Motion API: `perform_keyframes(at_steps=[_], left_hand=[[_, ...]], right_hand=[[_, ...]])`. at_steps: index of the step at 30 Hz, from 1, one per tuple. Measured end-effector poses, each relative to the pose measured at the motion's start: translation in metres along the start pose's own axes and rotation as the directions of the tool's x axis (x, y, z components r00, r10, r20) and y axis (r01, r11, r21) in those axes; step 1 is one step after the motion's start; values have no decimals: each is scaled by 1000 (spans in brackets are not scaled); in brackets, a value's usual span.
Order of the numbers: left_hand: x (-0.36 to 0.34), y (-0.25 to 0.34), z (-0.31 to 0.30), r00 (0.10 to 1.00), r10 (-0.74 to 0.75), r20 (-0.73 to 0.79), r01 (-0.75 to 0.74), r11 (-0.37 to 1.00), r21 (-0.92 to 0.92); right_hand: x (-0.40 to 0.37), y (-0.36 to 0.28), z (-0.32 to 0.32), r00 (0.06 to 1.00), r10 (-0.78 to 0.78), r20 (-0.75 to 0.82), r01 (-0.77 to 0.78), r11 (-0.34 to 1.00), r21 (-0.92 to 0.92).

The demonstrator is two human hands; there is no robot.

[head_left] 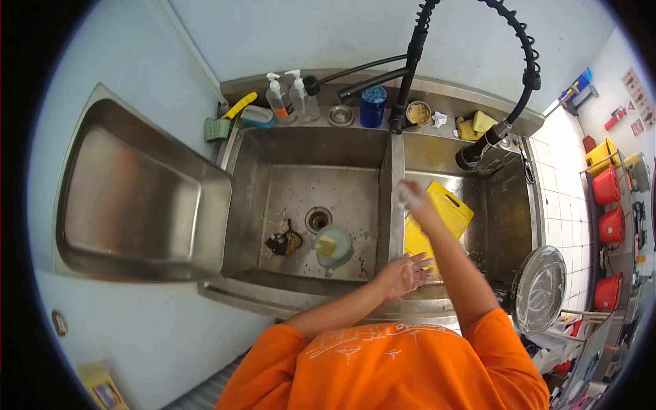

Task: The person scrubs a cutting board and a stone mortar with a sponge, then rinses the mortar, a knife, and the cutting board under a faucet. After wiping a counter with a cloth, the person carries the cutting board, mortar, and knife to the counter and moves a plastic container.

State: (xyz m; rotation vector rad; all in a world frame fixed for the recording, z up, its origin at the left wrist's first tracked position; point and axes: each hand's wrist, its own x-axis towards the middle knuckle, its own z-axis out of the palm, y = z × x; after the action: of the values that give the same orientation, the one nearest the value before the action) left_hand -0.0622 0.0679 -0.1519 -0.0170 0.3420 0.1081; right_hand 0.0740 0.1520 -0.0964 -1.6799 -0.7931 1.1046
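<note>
Palm up, my left hand (404, 275) is open with its fingers spread, above the front of the divider between the two sink basins. It holds nothing, and pale suds seem to coat the palm. My right hand (414, 198) is farther back, over the divider, smeared by motion so its fingers do not show clearly. Beneath and beside both hands, a yellow cutting board (454, 213) lies in the right basin, partly hidden by my right forearm. In the left basin sits a pale bowl (337, 258) with a yellow sponge (326, 244) in it.
A black spring-hose faucet (471, 156) hangs over the right basin. Dark scraps (279, 242) lie near the drain (318, 219). Pump bottles (280, 99) and a blue container (373, 107) line the back ledge. A round metal lid (540, 288) stands at the right edge.
</note>
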Motion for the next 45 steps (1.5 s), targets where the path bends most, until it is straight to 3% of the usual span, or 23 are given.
perform_keyframes(at_steps=[4,6,9,11,13,15,18,22,24,25,26,27,29,32,34,36,37,38,39,40,41,43,45], left_hand=[[-26,38,-18,992,118,50,-118,993,1],[-34,53,-25,984,175,19,-174,984,-22],[-41,71,-23,984,173,-36,-174,985,-11],[-39,76,-32,985,168,-42,-166,985,43],[-33,82,-33,979,186,82,-188,982,12],[-26,85,-24,985,159,66,-159,987,4],[-7,90,-11,993,120,-13,-119,992,36],[32,102,9,993,100,-68,-81,969,233],[58,112,25,949,235,-212,-131,901,414],[75,123,23,945,224,-238,-110,904,414],[95,135,20,941,214,-261,-93,908,409],[110,146,24,948,211,-237,-82,884,460],[143,167,29,950,228,-213,-85,845,528],[171,168,59,935,280,-219,-99,798,594],[187,157,76,922,319,-219,-118,771,626],[202,148,83,902,304,-308,-99,838,536],[219,154,59,903,304,-303,-105,840,532],[243,167,11,999,28,27,-37,913,407],[258,170,-15,899,-210,384,86,945,315],[262,147,-10,995,-86,47,52,869,492],[265,110,1,959,111,-262,90,755,649],[264,15,41,901,332,-279,181,296,938],[271,-52,56,937,175,-303,309,-8,951]], right_hand=[[142,8,-23,937,-141,-320,154,988,17],[173,-7,-7,853,-348,-389,426,895,133],[179,5,6,857,-310,-412,456,828,325],[140,-6,13,874,-123,-469,367,800,474],[115,2,-1,865,-28,-501,363,723,588],[101,33,-31,929,253,-270,206,255,945],[102,78,-68,942,194,-274,260,92,961],[78,36,-76,923,280,-264,237,129,963],[87,50,-89,992,108,-69,59,94,994],[64,17,-78,906,310,-288,132,439,889],[87,52,-86,939,-73,-335,260,790,555],[107,93,-97,896,-405,-181,425,900,94],[38,25,-95,949,-215,-229,64,846,-530],[-13,7,-123,988,-157,-2,111,710,-695],[-35,23,-152,961,-271,-53,174,742,-647],[-73,28,-188,818,-542,-193,325,712,-623],[-93,26,-209,864,-459,-205,269,767,-583],[-112,27,-231,904,-371,-211,208,815,-541],[-127,34,-253,920,-315,-234,174,862,-476],[-144,42,-273,933,-255,-255,136,904,-405],[-163,50,-293,909,-264,-323,101,890,-444],[-207,68,-335,806,-346,-480,1,812,-584],[-246,92,-366,689,-423,-588,-114,739,-664]])
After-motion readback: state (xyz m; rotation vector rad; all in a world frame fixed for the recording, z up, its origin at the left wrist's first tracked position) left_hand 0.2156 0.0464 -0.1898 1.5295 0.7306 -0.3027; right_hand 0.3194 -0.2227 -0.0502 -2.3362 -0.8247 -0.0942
